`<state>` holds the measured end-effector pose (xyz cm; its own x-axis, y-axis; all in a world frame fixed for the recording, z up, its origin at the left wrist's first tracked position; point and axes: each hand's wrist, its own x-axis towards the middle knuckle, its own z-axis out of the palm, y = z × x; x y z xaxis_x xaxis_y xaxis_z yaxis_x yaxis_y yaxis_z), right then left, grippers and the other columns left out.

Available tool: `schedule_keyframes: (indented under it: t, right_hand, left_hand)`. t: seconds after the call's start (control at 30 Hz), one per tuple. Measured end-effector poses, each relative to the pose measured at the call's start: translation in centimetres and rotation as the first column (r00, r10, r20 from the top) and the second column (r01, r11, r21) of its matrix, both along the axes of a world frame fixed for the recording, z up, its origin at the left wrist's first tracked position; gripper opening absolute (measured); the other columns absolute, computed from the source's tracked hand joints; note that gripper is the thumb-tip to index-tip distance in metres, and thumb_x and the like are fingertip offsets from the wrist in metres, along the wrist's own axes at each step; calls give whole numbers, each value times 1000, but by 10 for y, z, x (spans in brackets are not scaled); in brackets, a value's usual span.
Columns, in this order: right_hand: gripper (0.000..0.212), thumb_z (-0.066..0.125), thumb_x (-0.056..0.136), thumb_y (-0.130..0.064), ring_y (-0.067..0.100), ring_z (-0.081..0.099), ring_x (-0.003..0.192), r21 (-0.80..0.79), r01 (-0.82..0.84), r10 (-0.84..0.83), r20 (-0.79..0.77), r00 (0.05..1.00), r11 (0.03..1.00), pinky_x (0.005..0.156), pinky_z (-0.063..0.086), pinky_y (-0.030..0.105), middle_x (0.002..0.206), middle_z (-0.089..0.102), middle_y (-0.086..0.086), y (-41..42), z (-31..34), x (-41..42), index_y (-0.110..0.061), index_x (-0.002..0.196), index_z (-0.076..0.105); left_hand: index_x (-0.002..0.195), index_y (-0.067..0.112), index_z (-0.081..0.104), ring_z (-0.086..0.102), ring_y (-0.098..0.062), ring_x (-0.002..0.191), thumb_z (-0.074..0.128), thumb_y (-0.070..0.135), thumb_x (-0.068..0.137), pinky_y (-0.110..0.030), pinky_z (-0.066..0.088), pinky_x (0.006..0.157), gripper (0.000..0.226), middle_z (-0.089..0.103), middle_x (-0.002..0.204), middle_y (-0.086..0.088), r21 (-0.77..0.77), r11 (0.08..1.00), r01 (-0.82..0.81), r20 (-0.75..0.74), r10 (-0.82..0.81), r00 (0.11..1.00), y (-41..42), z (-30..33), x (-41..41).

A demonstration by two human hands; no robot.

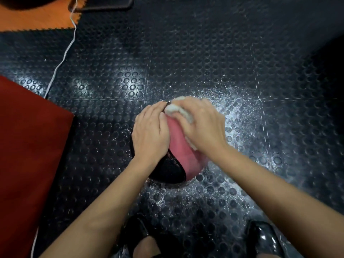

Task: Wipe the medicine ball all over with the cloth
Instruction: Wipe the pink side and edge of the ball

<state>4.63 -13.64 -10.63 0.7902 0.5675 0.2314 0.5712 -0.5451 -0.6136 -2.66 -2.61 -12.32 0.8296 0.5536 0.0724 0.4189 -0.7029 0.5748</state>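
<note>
**Ball wipe, both hands on**

Head view: ball (181, 146), pink and black, sits on the studded floor (204, 53). Left hand (149, 135) lies flat on its left side, fingers fairly straight, gripping nothing. Right hand (202, 125) presses the white cloth (172, 108) onto the top right, fingers curled over it. Red mat (28, 146) lies to the left.
</note>
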Motion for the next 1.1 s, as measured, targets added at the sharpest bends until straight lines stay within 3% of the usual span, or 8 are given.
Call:
schedule_keyframes:
  t: [0.13,0.2,0.33,0.57,0.67,0.87,1.0,1.1]
  right_hand:
    - [14,58,92,-40,-4,46,60,-40,282,-272,-428,862,959,51,31,18,77,61,-15,-1,-19,45,-32,98,67]
    - [15,58,92,-41,-3,49,60,-70,289,-291,-418,861,955,51,33,18,79,64,-17,-1,-19,42,-34,100,67]
    - [21,56,92,-45,-1,49,82,-10,61,-62,-51,997,998,57,27,9,103,64,-23,0,-6,3,-40,110,66]
    - [24,56,92,-42,7,44,49,-81,270,-270,-534,801,960,46,31,17,61,53,-11,-8,-45,49,-21,83,64]
    - [28,58,91,-42,14,47,59,-77,304,-295,-545,785,949,54,33,24,64,54,-9,-4,-42,52,-18,78,61]
    - [19,59,91,-40,-2,52,82,77,118,-92,-278,956,990,62,34,11,97,64,-24,-10,-21,10,-39,110,65]
    - [16,53,94,-38,10,55,63,36,286,-200,-630,750,958,57,48,24,83,67,-4,-20,-68,22,-26,94,64]
    - [23,53,95,-38,6,49,57,-32,367,-302,-637,709,930,54,42,20,73,62,-8,-12,-73,25,-20,93,66]
  left_hand:
    - [140,18,52,39,-15,137,23,31,96,-42,27,115,54,51,144,4,28,1000,4,-28,-3,1000,-9,1,0]
    - [140,18,52,38,-14,137,23,32,95,-42,27,116,55,51,143,5,33,999,-2,-27,3,1000,-9,1,0]
    - [140,18,51,39,-12,135,23,31,96,-35,26,116,54,51,143,5,9,1000,-22,-1,22,1000,-1,0,-9]
    - [148,36,36,26,-20,144,21,53,96,-45,17,120,57,36,153,8,9,991,132,-141,-129,982,6,8,-14]
    - [148,44,29,13,-27,148,17,69,86,-55,11,119,68,23,159,12,64,986,154,-288,-129,949,0,10,-3]
    - [142,42,42,27,-17,143,21,66,88,-52,22,116,64,37,151,17,28,994,102,-140,-97,985,12,6,-23]
    - [140,38,47,32,-15,140,29,59,93,-54,27,114,55,41,149,16,-35,995,90,-58,-92,994,32,-1,-39]
    - [140,39,48,33,-14,140,29,60,91,-53,27,114,56,41,148,17,-34,996,79,-49,-81,996,33,0,-31]
